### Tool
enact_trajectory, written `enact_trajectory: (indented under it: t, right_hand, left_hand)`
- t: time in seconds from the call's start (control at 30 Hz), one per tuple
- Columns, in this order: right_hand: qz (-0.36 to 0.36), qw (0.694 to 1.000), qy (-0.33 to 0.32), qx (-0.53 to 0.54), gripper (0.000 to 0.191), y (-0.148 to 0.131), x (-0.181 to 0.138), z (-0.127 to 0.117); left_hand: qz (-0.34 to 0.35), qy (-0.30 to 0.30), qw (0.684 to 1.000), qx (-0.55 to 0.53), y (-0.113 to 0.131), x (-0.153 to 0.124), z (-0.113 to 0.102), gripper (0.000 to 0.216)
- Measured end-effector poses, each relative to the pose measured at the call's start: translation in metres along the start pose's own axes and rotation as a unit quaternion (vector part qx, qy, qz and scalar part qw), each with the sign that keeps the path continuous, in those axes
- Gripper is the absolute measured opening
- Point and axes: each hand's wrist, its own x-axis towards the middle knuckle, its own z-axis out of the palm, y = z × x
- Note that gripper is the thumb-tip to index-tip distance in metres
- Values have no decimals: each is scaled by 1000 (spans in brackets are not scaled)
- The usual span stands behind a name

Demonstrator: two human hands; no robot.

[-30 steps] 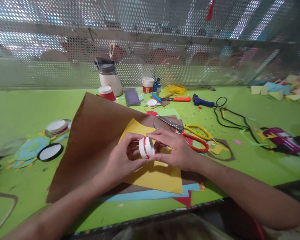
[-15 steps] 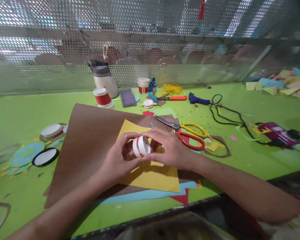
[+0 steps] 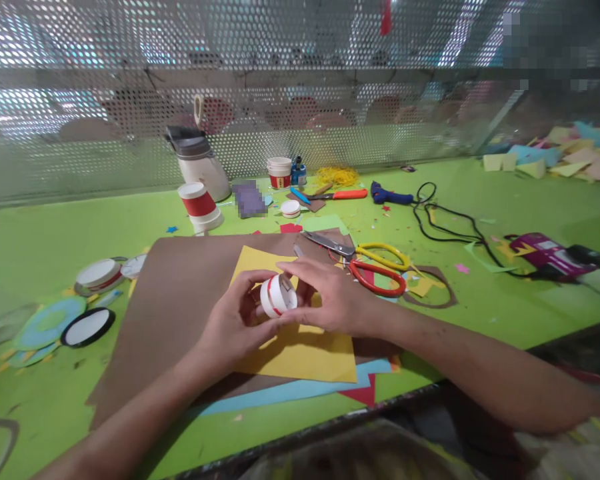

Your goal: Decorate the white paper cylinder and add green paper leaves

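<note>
Between my two hands is a small white paper ring with red bands, tilted so that its open end faces right. My left hand curls round its left side, with the thumb under it. From the right, my right hand pinches its rim with thumb and fingertips. The ring is held above a yellow paper sheet, which lies on a larger brown sheet. Scissors with one yellow and one red handle rest just beyond my right hand.
At the back stand a jug, a red and white cup and a small tub. A glue gun and its black cord lie to the right, near a purple box. Paper discs lie at left.
The brown sheet's far left corner, raised before, now lies flatter. My view has shifted slightly, so most things appear a little further left. Both hands keep their hold on the ring.
</note>
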Motion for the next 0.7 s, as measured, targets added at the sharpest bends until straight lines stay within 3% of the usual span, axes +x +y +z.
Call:
enact_trajectory:
  t: [0.1,0.17,0.3,0.47,0.7]
  right_hand:
    - [40,999,-24,24,76,1,-1,-4]
    - [74,995,-37,47,78,2,-2,-6]
    - [72,996,-10,50,67,1,-2,-4]
    - [29,999,7,38,52,-5,0,1]
    - [33,999,2,40,49,2,-2,0]
  left_hand:
    - [-22,5,1000,-19,1,1,-2,52]
    - [-27,14,999,-37,4,2,-5,55]
    - [-39,18,997,-66,8,3,-9,65]
    - [-68,13,992,-102,10,2,-9,54]
    - [-117,-1,984,-137,11,2,-8,54]
